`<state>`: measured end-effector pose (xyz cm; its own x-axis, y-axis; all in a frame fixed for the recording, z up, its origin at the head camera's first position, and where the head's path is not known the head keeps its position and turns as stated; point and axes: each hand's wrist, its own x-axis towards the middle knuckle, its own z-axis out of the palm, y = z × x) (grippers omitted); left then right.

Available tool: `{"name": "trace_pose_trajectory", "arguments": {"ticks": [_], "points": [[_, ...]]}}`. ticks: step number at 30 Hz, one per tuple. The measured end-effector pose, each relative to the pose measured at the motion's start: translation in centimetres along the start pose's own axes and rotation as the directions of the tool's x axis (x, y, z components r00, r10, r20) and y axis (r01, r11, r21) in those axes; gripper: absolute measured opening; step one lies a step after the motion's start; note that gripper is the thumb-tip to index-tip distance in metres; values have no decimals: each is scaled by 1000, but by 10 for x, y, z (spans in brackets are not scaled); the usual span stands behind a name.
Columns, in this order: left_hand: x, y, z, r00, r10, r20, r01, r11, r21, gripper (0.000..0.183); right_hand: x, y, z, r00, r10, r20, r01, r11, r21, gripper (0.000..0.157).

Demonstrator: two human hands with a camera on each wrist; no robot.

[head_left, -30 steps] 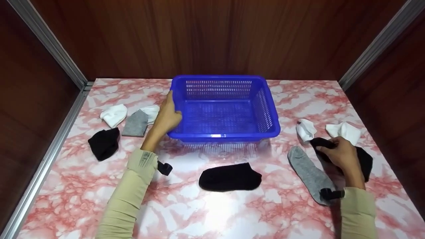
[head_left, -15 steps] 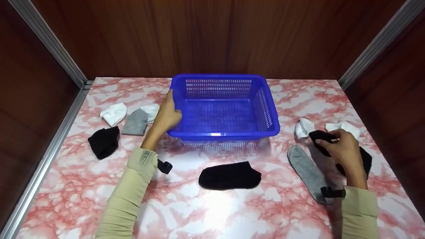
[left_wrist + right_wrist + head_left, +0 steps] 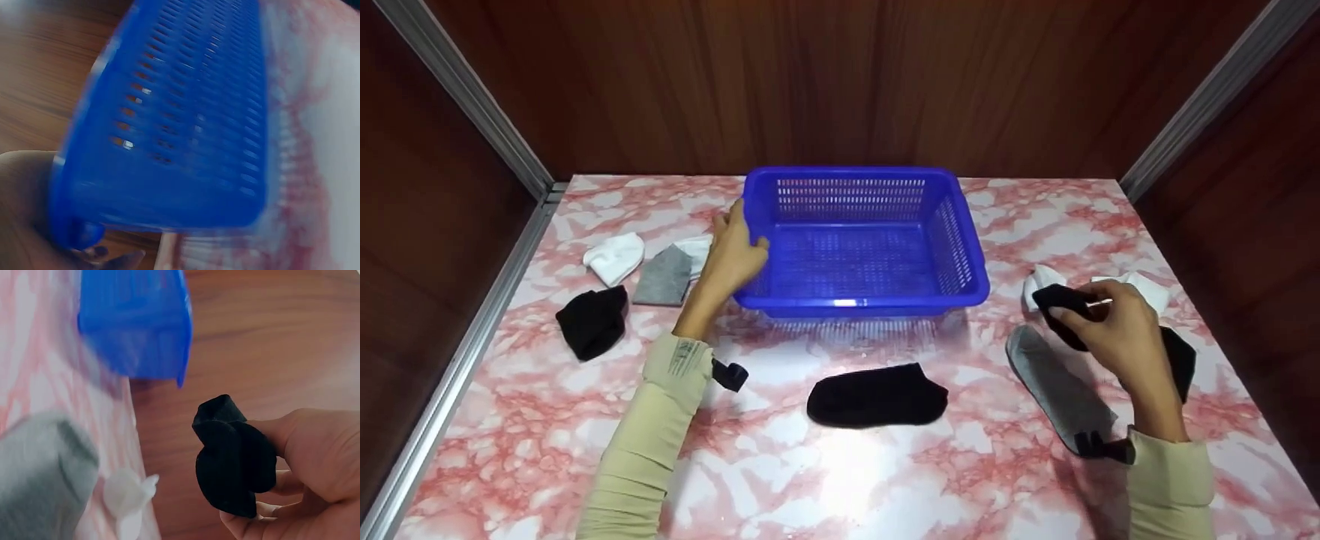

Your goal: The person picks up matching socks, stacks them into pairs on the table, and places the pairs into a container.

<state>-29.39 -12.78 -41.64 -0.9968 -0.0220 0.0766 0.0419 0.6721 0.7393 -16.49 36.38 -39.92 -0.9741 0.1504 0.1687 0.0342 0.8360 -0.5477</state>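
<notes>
My left hand grips the left rim of a blue plastic basket, thumb over the inside edge. Nothing lies inside the basket. On the right, my right hand pinches a folded black sock between thumb and fingers, raised over the table. Below it lies a flat grey sock, partly covered by the wrist camera mount. A white sock and another white sock sit behind the hand. A second black sock is partly hidden by the right wrist.
A flat black sock lies in front of the basket. At the left are a white sock, a grey sock overlapping another white one, and a crumpled black sock. Brown wood-look panels enclose the marbled table.
My right hand has lifted the black sock off the table and carried it a little left, exposing more of the other black sock beneath. The left hand keeps its grip on the basket.
</notes>
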Motion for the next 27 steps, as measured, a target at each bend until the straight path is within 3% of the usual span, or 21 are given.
{"name": "trace_pose_trajectory", "arguments": {"ticks": [6, 11, 16, 19, 22, 24, 27], "points": [[-11, 17, -14, 1000, 23, -6, -23, 1000, -13, 68, -12, -25, 9, 997, -73, -25, 73, 997, 25, 48], [-30, 29, -15, 998, 67, -6, -66, 997, 34, 63, -23, -45, 25, 992, -129, -6, 129, 987, 97, 41], [-58, 41, -10, 982, 184, -38, -182, 982, 55, 54, -33, -60, 47, 984, -177, 29, 170, 972, 160, 33], [-77, 49, -7, 946, 323, -38, -321, 946, 40, 44, -40, -66, 60, 981, -189, 50, 175, 962, 209, 31], [-95, 54, -4, 885, 466, 11, -466, 885, -4, 33, -47, -71, 73, 975, -209, 77, 182, 947, 265, 31], [-107, 56, -2, 838, 539, 87, -537, 842, -50, 29, -52, -73, 82, 969, -227, 99, 190, 938, 289, 30], [-121, 58, 3, 775, 575, 263, -570, 815, -101, 28, -60, -79, 96, 955, -261, 141, 204, 923, 327, 28]]}}
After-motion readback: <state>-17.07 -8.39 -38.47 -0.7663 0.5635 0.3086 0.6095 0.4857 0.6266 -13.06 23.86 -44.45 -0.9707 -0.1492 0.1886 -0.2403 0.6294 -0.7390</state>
